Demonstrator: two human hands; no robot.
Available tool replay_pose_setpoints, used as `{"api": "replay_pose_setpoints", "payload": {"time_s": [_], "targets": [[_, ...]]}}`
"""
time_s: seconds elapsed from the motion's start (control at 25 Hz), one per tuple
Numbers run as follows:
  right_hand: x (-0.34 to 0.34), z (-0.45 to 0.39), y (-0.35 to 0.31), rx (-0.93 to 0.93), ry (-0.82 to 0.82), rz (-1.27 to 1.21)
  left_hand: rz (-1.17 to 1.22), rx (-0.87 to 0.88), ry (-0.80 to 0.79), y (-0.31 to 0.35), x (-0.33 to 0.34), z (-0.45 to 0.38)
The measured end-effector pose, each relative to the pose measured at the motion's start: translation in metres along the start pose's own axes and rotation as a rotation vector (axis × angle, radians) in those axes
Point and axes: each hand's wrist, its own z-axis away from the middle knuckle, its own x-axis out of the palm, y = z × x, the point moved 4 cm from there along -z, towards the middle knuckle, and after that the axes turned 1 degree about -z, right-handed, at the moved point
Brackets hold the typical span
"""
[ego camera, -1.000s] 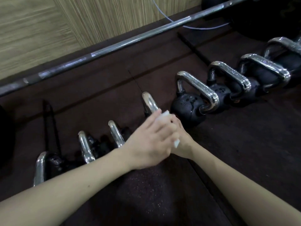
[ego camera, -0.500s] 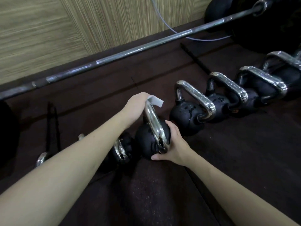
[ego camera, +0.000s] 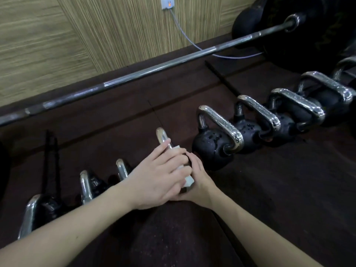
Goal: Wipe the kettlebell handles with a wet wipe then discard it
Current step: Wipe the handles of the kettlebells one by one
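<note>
While the left hand (ego camera: 158, 182) curls its fingers (ego camera: 173, 160) round the white wet wipe (ego camera: 187, 181) and the chrome kettlebell handle (ego camera: 162, 136) under it, the right hand (ego camera: 198, 182) cups the hidden black body from the side, fingers gently bent. That kettlebell stands mid-row on the dark floor mat (ego camera: 289, 189), 3 handles to its left, 4 kettlebells to its right. A barbell (ego camera: 154, 69) lies behind.
</note>
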Motion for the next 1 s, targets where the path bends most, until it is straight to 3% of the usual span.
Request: {"api": "replay_pose_setpoints", "payload": {"time_s": [0.08, 0.12, 0.16, 0.24, 0.28, 0.32, 0.4, 0.48, 0.52, 0.6, 0.68, 0.76, 0.8, 0.88, 0.96, 1.0], "targets": [[0.0, -0.001, -0.002, 0.013, -0.013, -0.005, 0.182, -0.12, 0.088, -0.031, -0.002, -0.016], [0.0, -0.002, -0.002, 0.013, -0.019, -0.005, 0.316, -0.275, 0.119, -0.051, 0.001, -0.026], [0.0, -0.003, 0.0, 0.016, -0.023, -0.01, 0.546, -0.503, 0.13, -0.072, 0.01, -0.033], [0.002, -0.004, 0.003, 0.014, -0.03, -0.012, 1.221, -0.973, 0.177, -0.093, 0.026, -0.033], [0.002, -0.004, 0.004, 0.016, -0.036, -0.017, 1.464, -1.096, 0.18, -0.096, 0.037, -0.031], [0.002, -0.004, 0.004, 0.017, -0.036, -0.021, 1.501, -1.148, 0.177, -0.094, 0.042, -0.031], [0.002, -0.003, 0.004, 0.016, -0.03, -0.025, 1.067, -0.987, 0.242, -0.08, 0.023, -0.026], [0.002, -0.003, 0.004, 0.003, -0.019, -0.027, 0.608, -0.532, 0.315, -0.052, -0.008, -0.027], [0.002, -0.003, 0.005, -0.009, -0.012, -0.022, 0.408, -0.301, 0.257, -0.033, -0.015, -0.023], [0.001, -0.004, 0.005, -0.034, -0.016, -0.012, 0.086, -0.024, 0.126, 0.0, 0.002, -0.007], [-0.001, -0.003, 0.003, -0.035, -0.041, -0.014, -0.099, 0.131, 0.034, 0.008, 0.018, 0.004], [-0.001, -0.002, 0.002, -0.03, -0.033, -0.018, -0.09, 0.179, 0.065, -0.009, 0.021, 0.004], [0.0, -0.002, 0.003, -0.02, -0.023, -0.02, 0.025, 0.111, 0.102, -0.022, 0.012, -0.005], [0.001, -0.004, 0.004, -0.008, -0.02, -0.016, 0.394, -0.242, 0.181, -0.062, 0.006, -0.025], [0.0, -0.005, 0.005, -0.017, -0.018, -0.002, 1.092, -0.792, 0.192, -0.091, 0.022, -0.032], [-0.001, -0.004, 0.005, -0.021, -0.019, 0.002, 1.44, -0.985, 0.22, -0.093, 0.032, -0.035]]}}
